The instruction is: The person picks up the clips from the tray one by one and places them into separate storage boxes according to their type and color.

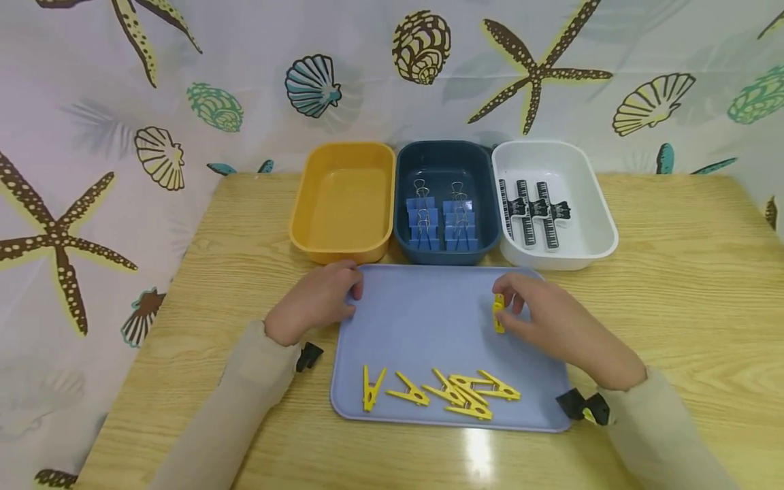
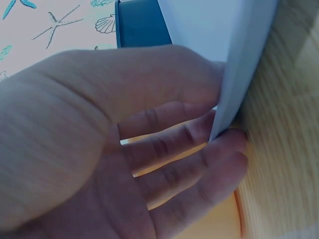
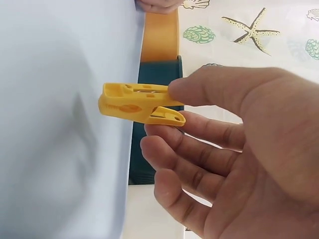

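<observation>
A yellow clothespin (image 3: 132, 103) is pinched between thumb and fingers of my right hand (image 1: 545, 316), over the right part of the blue-grey tray (image 1: 416, 320). Its jaw end points away from the palm in the right wrist view. At the tray's far left corner my left hand (image 1: 321, 299) grips the rim, thumb on one side and fingertips round the other, as the left wrist view (image 2: 179, 124) shows. Several more yellow clothespins (image 1: 370, 389) lie along the tray's near side, some overlapping in a pile (image 1: 471, 395).
Behind the tray stand three bins side by side: a yellow bin (image 1: 343, 255), a dark blue bin (image 1: 447, 257) with several blue binder clips (image 1: 424, 221), and a white bin (image 1: 591, 231) with black clips (image 1: 539, 207). A patterned curtain (image 1: 367, 41) hangs behind the wooden table (image 1: 692, 286).
</observation>
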`<state>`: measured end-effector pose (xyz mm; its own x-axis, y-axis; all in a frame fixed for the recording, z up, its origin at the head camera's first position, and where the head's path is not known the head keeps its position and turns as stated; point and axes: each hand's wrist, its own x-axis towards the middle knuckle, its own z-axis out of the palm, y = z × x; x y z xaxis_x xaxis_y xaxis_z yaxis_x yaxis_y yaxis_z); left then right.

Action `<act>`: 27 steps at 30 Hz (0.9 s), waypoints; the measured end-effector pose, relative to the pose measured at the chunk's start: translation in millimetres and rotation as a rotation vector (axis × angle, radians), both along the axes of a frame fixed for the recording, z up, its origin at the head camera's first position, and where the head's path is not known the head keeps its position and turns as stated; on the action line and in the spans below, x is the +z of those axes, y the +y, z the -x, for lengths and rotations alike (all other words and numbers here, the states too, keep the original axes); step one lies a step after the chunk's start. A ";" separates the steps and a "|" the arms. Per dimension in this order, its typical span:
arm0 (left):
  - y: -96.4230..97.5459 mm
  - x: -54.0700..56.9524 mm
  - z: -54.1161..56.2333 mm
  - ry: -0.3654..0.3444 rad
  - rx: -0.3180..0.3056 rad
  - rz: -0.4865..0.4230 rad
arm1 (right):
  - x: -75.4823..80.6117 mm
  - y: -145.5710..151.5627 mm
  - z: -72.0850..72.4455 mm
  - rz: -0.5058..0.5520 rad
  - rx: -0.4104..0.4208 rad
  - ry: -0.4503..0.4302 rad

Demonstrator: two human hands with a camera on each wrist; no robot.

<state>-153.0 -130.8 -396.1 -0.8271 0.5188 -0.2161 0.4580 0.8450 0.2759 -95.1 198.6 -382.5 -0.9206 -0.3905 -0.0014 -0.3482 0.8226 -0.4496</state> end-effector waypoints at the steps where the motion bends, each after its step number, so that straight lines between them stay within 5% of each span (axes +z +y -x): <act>1: 0.4 0.2 0.2 -0.008 0.007 -0.005 | 0.6 -0.5 0.4 0.000 -0.001 -0.002; 27: -0.6 -0.6 3.5 0.031 -0.003 -0.076 | 19.9 -27.9 14.6 -0.058 0.054 -0.025</act>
<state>-156.5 -131.4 -396.7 -0.8313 0.5350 -0.1505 0.4695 0.8209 0.3251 -109.7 170.7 -362.5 -0.8975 -0.4383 -0.0483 -0.3820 0.8276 -0.4113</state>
